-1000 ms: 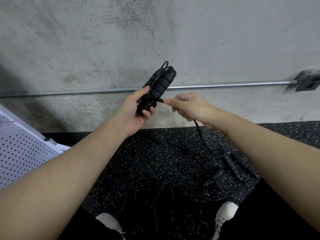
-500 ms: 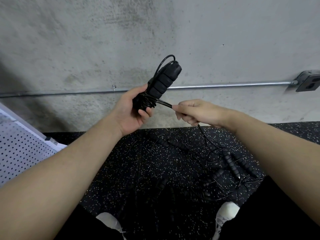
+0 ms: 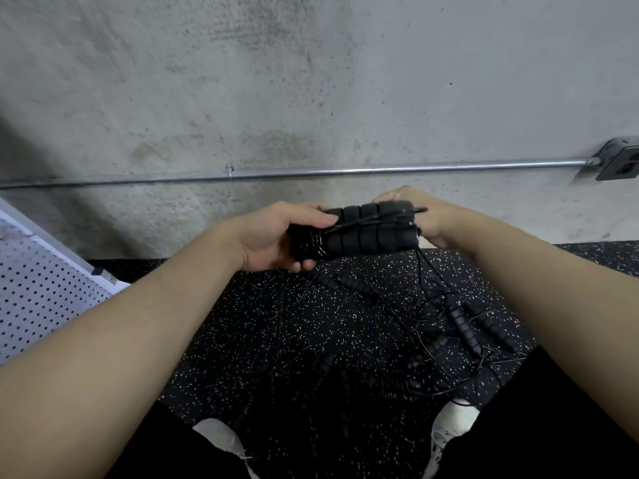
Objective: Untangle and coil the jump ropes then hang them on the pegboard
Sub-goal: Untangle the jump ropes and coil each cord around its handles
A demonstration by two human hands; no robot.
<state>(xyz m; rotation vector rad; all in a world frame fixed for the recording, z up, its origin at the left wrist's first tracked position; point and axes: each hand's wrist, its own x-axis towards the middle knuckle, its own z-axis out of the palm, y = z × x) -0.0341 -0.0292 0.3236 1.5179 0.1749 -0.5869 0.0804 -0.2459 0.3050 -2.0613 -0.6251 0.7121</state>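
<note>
A pair of black foam jump rope handles (image 3: 366, 233) lies sideways in front of me, with thin black cord wound around its left end. My left hand (image 3: 276, 236) grips that wound end, thumb on top. My right hand (image 3: 425, 216) is behind the bundle's right end, mostly hidden, and its fingers cannot be made out. A loose strand hangs from the right end down to a tangle of more black ropes and handles (image 3: 460, 326) on the floor. The white pegboard (image 3: 41, 292) leans at the far left.
The floor is black speckled rubber (image 3: 262, 333). A concrete wall rises just ahead, carrying a metal conduit (image 3: 345, 171) and an outlet box (image 3: 619, 164) at right. My white shoes (image 3: 453, 423) stand at the bottom, next to the tangle.
The handle bundle has swung from nearly upright to horizontal and dropped lower. My right hand moved from pinching the cord beside the bundle to behind its right end.
</note>
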